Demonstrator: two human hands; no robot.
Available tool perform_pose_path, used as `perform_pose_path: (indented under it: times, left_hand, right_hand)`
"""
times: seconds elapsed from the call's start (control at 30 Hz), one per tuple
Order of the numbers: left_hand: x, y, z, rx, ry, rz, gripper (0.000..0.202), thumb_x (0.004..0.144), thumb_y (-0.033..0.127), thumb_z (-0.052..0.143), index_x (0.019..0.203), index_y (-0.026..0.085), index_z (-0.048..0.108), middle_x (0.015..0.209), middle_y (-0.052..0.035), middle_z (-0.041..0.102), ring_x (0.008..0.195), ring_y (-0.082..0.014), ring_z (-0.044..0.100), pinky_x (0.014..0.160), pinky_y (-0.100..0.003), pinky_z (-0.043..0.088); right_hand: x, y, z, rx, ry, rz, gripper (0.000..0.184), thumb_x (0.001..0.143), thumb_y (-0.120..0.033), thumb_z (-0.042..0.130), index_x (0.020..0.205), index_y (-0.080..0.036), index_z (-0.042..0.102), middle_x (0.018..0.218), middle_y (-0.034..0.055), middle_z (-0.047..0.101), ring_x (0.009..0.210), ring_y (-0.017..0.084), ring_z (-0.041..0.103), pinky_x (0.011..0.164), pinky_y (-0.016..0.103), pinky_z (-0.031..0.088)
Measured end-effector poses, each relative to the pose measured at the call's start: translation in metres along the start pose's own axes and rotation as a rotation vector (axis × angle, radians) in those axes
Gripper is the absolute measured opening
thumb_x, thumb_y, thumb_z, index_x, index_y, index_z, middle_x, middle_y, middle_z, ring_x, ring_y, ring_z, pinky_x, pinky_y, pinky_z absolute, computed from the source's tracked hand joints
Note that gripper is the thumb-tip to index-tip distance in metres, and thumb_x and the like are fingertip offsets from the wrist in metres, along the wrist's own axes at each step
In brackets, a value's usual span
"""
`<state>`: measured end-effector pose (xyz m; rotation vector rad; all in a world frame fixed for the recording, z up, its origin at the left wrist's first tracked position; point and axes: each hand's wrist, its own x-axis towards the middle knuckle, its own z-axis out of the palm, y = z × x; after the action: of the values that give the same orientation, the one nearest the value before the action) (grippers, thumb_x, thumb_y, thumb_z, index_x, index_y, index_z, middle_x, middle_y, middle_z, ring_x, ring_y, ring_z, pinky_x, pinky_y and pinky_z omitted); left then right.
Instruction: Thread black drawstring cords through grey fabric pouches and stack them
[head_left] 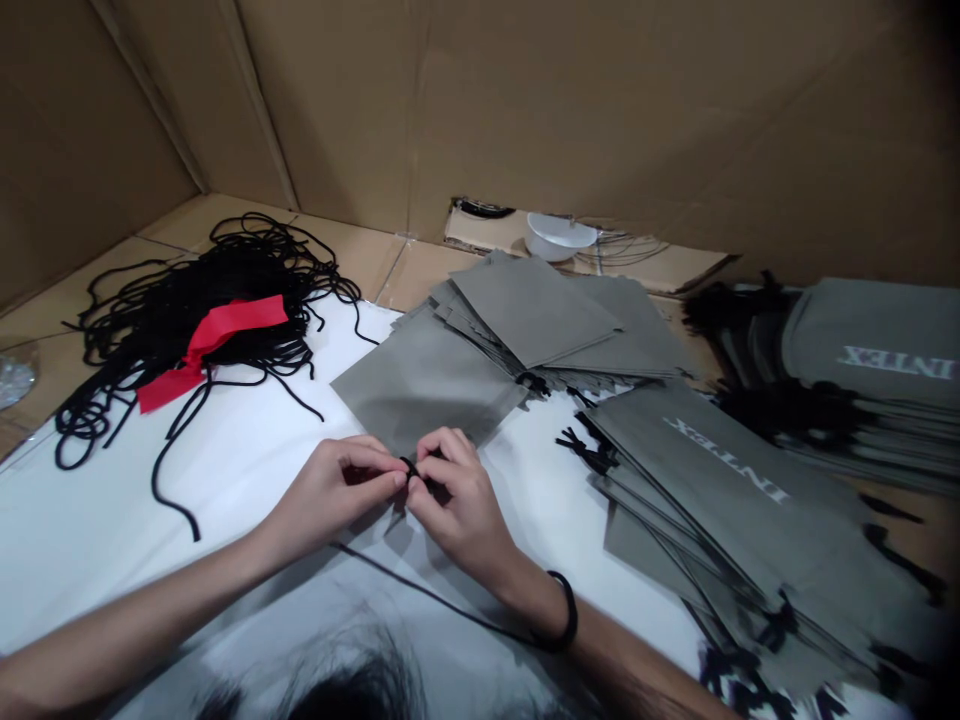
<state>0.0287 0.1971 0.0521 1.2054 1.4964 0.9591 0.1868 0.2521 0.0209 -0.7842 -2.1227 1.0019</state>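
Observation:
My left hand [330, 497] and my right hand [457, 498] meet at the middle of the view, their fingertips pinching a short length of black cord [411, 470]. The cord lies at the near edge of a flat grey fabric bag [424, 385]. A thin strand of it trails toward me across the white sheet [442, 600]. A loose heap of black cord [202, 320] with a red strip [214, 345] across it lies to the left of my hands. Between my fingers, the cord's exact path is hidden.
Stacks of grey bags printed INTEX [727, 480] [877, 350] with black cords lie to the right, and more grey bags [536, 310] lie ahead. A white bowl [559, 235] sits on cardboard [592, 255] at the back. Cardboard walls [600, 110] surround the work surface.

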Motion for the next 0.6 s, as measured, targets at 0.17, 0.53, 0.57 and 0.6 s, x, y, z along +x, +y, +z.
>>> perform_pose_path:
  times: [0.17,0.53,0.57,0.6]
  left_hand:
    - [-0.0002,-0.0005,0.0005,-0.116,0.046,-0.088,0.013,0.071,0.025,0.070,0.073,0.015,0.077,0.075,-0.0056,0.066,0.066,-0.0130,0.058,0.056,-0.022,0.043]
    - [0.0024,0.0043,-0.0032,-0.220,0.018,-0.305,0.012,0.062,0.024,0.077,0.067,0.013,0.075,0.064,-0.0005,0.061,0.048,-0.0054,0.045,0.039,-0.016,0.031]
    - [0.0029,0.0042,-0.0040,-0.226,0.014,-0.311,0.012,0.061,0.023,0.077,0.068,0.013,0.074,0.064,-0.0002,0.061,0.048,-0.0052,0.045,0.039,-0.016,0.030]
    - [0.0033,0.0040,-0.0047,-0.230,0.010,-0.315,0.013,0.061,0.022,0.077,0.069,0.013,0.074,0.063,0.0001,0.061,0.048,-0.0051,0.045,0.039,-0.015,0.030]
  right_hand:
    - [-0.0019,-0.0007,0.0004,-0.030,0.008,-0.036,0.019,0.083,-0.017,0.049,0.064,-0.019,0.046,0.082,0.0027,0.049,0.080,0.016,0.044,0.074,0.034,0.037]
    - [-0.0055,-0.0032,0.0017,-0.154,0.018,-0.132,0.015,0.085,-0.016,0.045,0.070,-0.018,0.049,0.085,0.0052,0.050,0.083,0.018,0.045,0.075,0.034,0.039]
    - [-0.0056,-0.0034,0.0017,-0.156,0.015,-0.136,0.015,0.085,-0.016,0.045,0.071,-0.018,0.050,0.085,0.0054,0.050,0.083,0.018,0.045,0.075,0.034,0.039]
    - [-0.0057,-0.0037,0.0016,-0.158,0.009,-0.135,0.015,0.085,-0.016,0.044,0.071,-0.018,0.050,0.086,0.0057,0.050,0.083,0.019,0.045,0.075,0.035,0.039]
